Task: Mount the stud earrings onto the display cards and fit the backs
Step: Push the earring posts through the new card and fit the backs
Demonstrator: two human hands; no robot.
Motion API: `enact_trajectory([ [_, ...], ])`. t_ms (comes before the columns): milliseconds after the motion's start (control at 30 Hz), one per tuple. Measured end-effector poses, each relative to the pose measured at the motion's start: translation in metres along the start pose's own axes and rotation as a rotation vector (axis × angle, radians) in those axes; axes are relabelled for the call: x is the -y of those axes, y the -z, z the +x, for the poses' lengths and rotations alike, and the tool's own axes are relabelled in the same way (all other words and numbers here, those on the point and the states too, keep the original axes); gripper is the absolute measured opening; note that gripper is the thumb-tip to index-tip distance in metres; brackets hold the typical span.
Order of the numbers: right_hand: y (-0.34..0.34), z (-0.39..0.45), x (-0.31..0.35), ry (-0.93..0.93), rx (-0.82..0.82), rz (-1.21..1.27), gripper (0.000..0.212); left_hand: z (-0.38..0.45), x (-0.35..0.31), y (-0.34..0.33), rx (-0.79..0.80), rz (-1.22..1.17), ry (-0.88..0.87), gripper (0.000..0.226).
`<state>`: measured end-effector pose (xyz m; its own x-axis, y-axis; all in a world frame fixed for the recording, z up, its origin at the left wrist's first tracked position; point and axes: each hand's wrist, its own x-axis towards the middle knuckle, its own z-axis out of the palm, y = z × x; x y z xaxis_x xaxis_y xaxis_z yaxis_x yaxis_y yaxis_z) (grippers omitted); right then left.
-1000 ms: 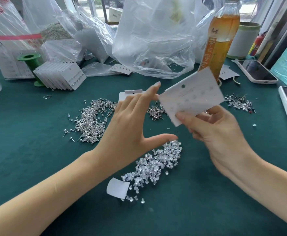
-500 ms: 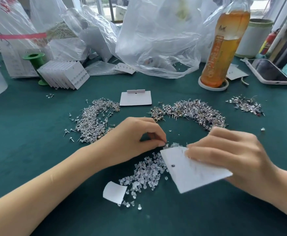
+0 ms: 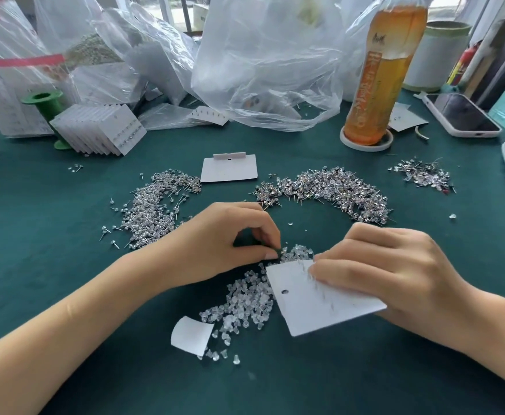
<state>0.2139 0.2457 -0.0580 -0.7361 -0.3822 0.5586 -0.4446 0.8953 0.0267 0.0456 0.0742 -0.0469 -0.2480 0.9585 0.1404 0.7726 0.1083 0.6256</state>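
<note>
Teal tabletop (image 3: 65, 295) carries clear backs (image 3: 245, 301) at centre. Right hand (image 3: 395, 274), at four o'clock, pinches the display card (image 3: 320, 307), posts upward. Left hand (image 3: 224, 244) closes its grip at the heap, apparently picking a back; next, seating it on a post.

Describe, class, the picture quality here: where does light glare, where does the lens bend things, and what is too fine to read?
Head view: daylight from the window glares on the plastic bags; the wide lens tilts the bottle and bows the edges; the clear backs merge into a glinting heap; what the left hand fingers pinch is too small to tell; posts on the card under the right hand look slightly smeared.
</note>
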Motion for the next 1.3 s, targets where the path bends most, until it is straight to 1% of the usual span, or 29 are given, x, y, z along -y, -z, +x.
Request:
enact_trajectory([
  [67, -0.001, -0.001, 0.001, 0.031, -0.015, -0.013, 0.023, -0.001, -0.001, 0.000, 0.010, 0.008, 0.000, 0.005],
  [133, -0.002, -0.001, 0.002, 0.050, -0.023, -0.021, 0.033, -0.001, -0.001, 0.001, 0.017, 0.018, 0.005, 0.006],
  [167, -0.002, -0.001, 0.003, 0.055, -0.022, -0.023, 0.035, -0.002, -0.001, 0.001, 0.019, 0.022, 0.009, 0.007],
  [367, -0.002, 0.000, 0.002, 0.059, -0.022, -0.045, 0.035, -0.003, -0.001, 0.001, 0.022, 0.051, -0.001, 0.006],
  [500, -0.001, -0.001, 0.003, 0.089, -0.031, -0.089, 0.026, -0.003, -0.003, -0.001, 0.009, 0.083, -0.011, 0.005],
  [567, -0.001, -0.001, 0.004, 0.115, -0.034, -0.131, 0.020, -0.002, -0.005, -0.002, -0.033, 0.034, 0.016, 0.004],
  [667, -0.001, 0.001, 0.005, 0.162, -0.042, -0.190, 0.022, -0.002, -0.013, 0.000, -0.081, -0.172, 0.076, 0.002],
  [733, -0.002, 0.001, 0.005, 0.190, -0.050, -0.223, 0.023, -0.002, -0.018, 0.001, -0.040, -0.344, 0.121, 0.007],
  [800, -0.004, 0.002, 0.006, 0.208, -0.053, -0.248, 0.023, -0.004, -0.022, -0.001, 0.019, -0.433, 0.154, 0.012],
  [867, -0.005, 0.003, 0.006, 0.221, -0.054, -0.268, 0.022, -0.005, -0.024, -0.005, 0.043, -0.463, 0.172, 0.010],
  [1133, -0.007, 0.006, 0.009, 0.235, -0.054, -0.285, 0.020, -0.005, -0.025, -0.009, 0.034, -0.536, 0.249, 0.007],
  [1300, -0.007, 0.005, 0.009, 0.238, -0.056, -0.276, 0.019, -0.006, -0.025, -0.009, 0.048, -0.529, 0.271, 0.008],
])
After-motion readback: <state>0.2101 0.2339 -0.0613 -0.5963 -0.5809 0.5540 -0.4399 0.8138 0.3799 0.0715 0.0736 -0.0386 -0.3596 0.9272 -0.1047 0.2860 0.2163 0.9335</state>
